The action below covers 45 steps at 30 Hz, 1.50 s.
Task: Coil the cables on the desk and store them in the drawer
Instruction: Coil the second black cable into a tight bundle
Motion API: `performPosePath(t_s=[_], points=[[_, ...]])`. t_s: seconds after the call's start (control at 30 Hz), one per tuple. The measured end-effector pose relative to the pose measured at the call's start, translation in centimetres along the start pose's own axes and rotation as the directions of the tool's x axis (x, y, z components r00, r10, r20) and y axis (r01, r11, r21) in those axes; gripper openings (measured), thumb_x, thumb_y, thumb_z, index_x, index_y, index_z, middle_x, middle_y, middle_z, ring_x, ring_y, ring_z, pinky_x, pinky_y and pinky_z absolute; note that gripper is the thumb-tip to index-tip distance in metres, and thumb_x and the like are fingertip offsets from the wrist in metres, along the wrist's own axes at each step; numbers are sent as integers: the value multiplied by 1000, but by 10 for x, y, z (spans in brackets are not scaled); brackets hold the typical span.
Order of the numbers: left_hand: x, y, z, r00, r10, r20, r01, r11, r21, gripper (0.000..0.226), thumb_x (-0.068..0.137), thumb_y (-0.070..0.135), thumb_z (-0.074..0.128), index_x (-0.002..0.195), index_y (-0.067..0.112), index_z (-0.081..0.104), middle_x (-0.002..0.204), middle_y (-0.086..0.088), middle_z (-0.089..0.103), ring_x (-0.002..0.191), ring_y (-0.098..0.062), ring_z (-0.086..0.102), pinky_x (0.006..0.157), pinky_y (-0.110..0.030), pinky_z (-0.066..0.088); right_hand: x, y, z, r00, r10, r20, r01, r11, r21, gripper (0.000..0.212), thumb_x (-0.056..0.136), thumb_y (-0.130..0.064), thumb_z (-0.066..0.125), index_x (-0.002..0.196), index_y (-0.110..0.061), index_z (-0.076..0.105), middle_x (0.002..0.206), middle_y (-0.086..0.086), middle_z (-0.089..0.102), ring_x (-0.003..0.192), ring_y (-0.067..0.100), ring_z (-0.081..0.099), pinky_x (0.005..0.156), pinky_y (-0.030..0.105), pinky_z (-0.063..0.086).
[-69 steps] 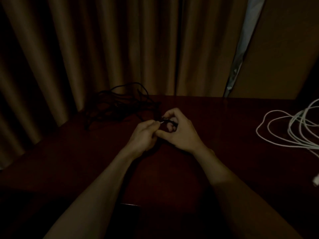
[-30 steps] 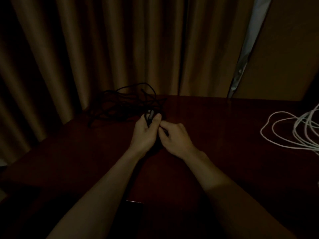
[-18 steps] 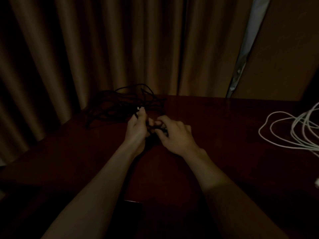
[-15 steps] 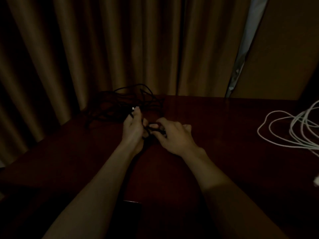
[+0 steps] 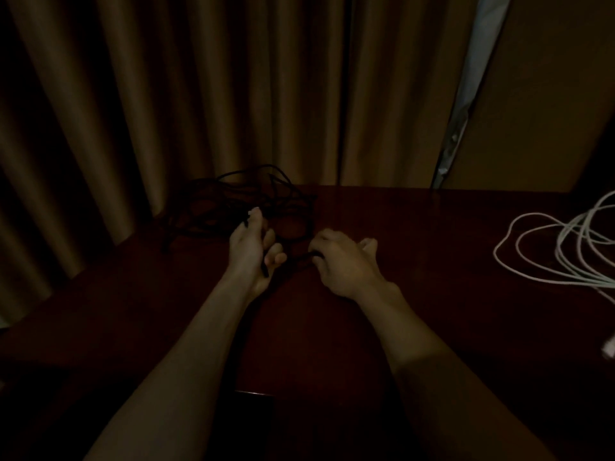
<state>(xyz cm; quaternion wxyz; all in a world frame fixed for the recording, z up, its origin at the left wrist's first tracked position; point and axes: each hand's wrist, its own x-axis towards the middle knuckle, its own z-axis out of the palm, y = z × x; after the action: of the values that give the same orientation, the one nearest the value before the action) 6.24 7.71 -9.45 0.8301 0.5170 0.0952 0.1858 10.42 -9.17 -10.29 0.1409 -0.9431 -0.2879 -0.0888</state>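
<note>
Dim light; nearest, two bare forearms reach forward over the dark wooden desk point(image 5: 432, 227), the left hand point(image 5: 251, 251) with fingers curled round a strand of the black cable point(image 5: 229, 202), connector end showing at its fingertip, and the right hand point(image 5: 346, 264) just beside it, not touching, pinching the same cable in curled fingers. Beyond the hands the remaining black cable lies in a loose tangle at the desk's far left, against the brown curtain point(image 5: 199, 94). White cable point(image 5: 532, 257) lies in loose loops at the desk's right side, well apart from both hands.
</note>
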Motion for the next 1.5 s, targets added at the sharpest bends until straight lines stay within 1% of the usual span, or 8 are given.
performPosePath(t_s=[0.13,0.4,0.7,0.87,1.0,1.2,1.3,1.5], points=[[-4,1,-8,998,-27,60,20,993,115,39,110,43,44,79,19,44,55,5,32,39,-8,27,38,-21,28,1,18,-1,991,97,97,-104,992,76,18,105,-41,50,121,-38,59,143,-12,52,152,20,22,114,64,13],[-10,-16,-1,926,239,293,-368,747,554,32,111,30,46,81,20,52,60,10,53,51,-10,52,52,-27,47,2,5,4,991,51,-124,54,695,717,39,99,-2,61,133,-20,56,109,-10,65,100,-3,62,78,3,45],[-2,-27,-8,880,352,319,-473,593,652,16,108,30,51,121,23,57,109,9,63,104,-3,61,90,-33,51,3,-14,6,981,31,-193,154,480,863,22,105,-7,56,121,-14,69,97,-6,70,73,-2,64,68,16,51],[-5,-28,-8,850,411,329,-484,366,794,30,109,42,42,127,21,55,126,3,50,121,-11,49,103,-34,38,0,-21,5,979,-14,-203,182,502,845,34,110,-19,49,141,-17,62,131,-10,68,120,0,63,102,23,50],[-8,-23,-4,856,411,314,-505,532,679,17,110,27,45,118,14,52,99,7,63,85,3,64,71,-12,48,0,-24,5,992,-36,-124,124,518,846,36,111,-28,44,146,-29,54,119,-10,63,88,-12,60,80,12,46],[-6,-24,-6,863,425,272,-491,577,653,17,110,23,46,116,10,55,92,10,63,80,6,64,68,-13,49,3,-27,5,995,-23,95,-76,429,900,44,106,-21,36,146,-29,53,73,-8,48,67,0,47,74,19,39],[-1,-26,-6,883,415,218,-453,637,624,18,110,23,46,107,13,61,90,4,68,80,-3,67,71,-20,50,0,-32,3,1000,-31,2,9,349,937,31,111,-20,39,117,-36,64,77,-4,50,65,2,48,65,14,41],[-12,-20,7,889,348,298,-457,725,516,37,112,33,37,91,16,63,78,7,63,71,-1,62,66,-17,49,-3,-30,9,990,89,-107,65,383,922,34,108,-27,52,140,-24,62,92,8,72,66,13,53,63,27,46]])
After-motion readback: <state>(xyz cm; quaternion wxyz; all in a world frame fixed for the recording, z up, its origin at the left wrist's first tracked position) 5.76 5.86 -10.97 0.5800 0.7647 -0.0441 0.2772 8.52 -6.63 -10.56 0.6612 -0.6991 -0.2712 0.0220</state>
